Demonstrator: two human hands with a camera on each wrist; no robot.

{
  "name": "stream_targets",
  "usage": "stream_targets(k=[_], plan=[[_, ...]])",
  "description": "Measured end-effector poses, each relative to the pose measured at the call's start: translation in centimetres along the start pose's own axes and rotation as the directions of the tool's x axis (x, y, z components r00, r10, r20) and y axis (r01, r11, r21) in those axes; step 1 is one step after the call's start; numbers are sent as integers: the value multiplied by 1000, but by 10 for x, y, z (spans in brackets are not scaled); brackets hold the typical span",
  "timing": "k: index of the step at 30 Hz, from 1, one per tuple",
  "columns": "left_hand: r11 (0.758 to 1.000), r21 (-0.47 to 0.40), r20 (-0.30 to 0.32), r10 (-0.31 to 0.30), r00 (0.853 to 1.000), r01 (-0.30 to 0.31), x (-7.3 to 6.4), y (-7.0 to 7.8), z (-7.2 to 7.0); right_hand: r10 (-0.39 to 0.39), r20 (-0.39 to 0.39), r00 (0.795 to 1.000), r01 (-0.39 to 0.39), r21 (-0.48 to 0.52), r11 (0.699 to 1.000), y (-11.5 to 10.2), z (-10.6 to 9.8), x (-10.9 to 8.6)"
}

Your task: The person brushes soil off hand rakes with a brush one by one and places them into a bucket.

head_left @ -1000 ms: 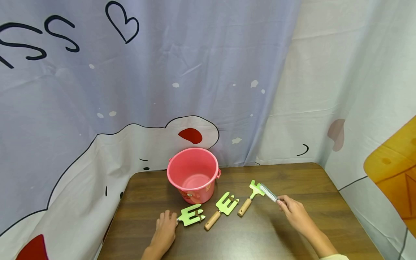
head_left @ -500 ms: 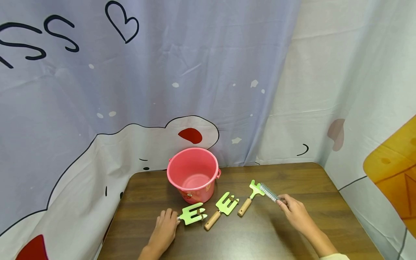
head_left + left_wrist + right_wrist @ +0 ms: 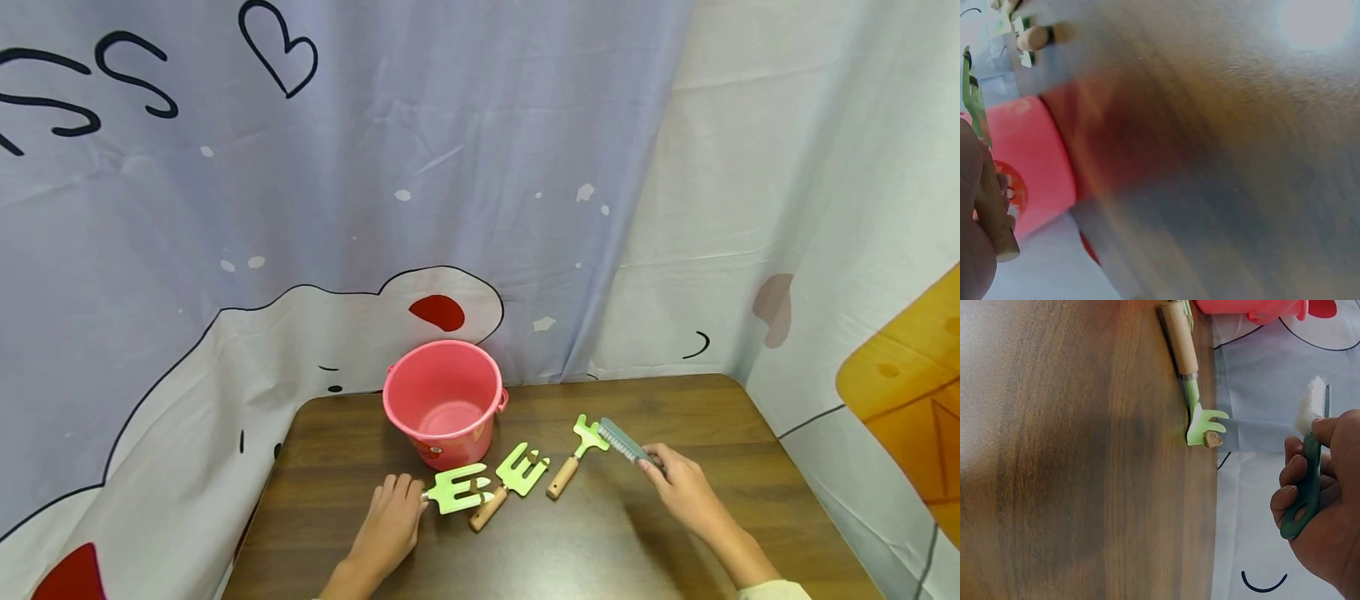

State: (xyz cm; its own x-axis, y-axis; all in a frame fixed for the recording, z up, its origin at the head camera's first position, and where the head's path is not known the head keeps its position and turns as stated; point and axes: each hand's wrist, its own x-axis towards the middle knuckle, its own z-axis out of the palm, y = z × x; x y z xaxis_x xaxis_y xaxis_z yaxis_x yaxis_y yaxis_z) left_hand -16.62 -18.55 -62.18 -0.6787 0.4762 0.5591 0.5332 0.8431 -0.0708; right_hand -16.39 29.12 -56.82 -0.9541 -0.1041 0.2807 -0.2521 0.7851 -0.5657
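Note:
My left hand (image 3: 386, 525) grips the wooden handle (image 3: 994, 215) of a small green garden fork (image 3: 452, 492), which has brown lumps on its tines. The tines point right and overlap the handle of a second green fork (image 3: 516, 473) lying on the table. In my right hand (image 3: 682, 492) is a brush (image 3: 624, 440) with a dark green handle (image 3: 1310, 481) and white bristles (image 3: 1312, 407). Its far end overlaps the head of a small green hand rake (image 3: 590, 435) in the head view. A brown lump (image 3: 1212, 439) sits on the rake's prongs.
A pink bucket (image 3: 472, 442) stands at the back left of the brown wooden table (image 3: 600, 542), just behind the forks. Its inside shows no tools in the head view. A printed curtain (image 3: 525, 208) hangs along the table's back edge.
My left hand has shifted right with the fork, bringing its tines over the second fork's handle. The brush in my right hand has turned slightly, showing more of its back.

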Motion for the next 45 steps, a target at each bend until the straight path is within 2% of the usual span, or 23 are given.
stream_targets(k=[7, 12, 16, 25, 32, 36, 43, 45], plan=[[998, -36, -75, 58, 996, -60, 17, 4, -16, -1, -12, 1000, 1, -11, 1000, 0, -2, 2], [995, -19, -113, 96, 989, -99, 31, 6, -29, 1, -15, 1000, -1, -8, 1000, 3, -4, 3], [994, 0, -116, 108, 987, -108, 41, 7, -39, -2, -20, 1000, 2, -10, 1000, 4, -9, 6], [993, -23, -107, 111, 988, -114, 63, 10, -60, -11, -49, 999, 9, -41, 999, 4, -15, 11], [995, -32, -65, 88, 994, -90, 81, 15, -74, -46, -82, 996, 42, -49, 998, 0, -19, 15], [996, -25, -53, 84, 995, -86, 92, 15, -79, -53, -81, 995, 49, -49, 998, -8, -22, 18], [996, -24, -99, 80, 992, -83, 109, 18, -74, -50, -71, 996, 47, -38, 998, -27, -22, 24], [997, -23, -89, 69, 994, -71, 114, 21, -74, -63, -81, 995, 60, -40, 997, -34, -22, 25]])
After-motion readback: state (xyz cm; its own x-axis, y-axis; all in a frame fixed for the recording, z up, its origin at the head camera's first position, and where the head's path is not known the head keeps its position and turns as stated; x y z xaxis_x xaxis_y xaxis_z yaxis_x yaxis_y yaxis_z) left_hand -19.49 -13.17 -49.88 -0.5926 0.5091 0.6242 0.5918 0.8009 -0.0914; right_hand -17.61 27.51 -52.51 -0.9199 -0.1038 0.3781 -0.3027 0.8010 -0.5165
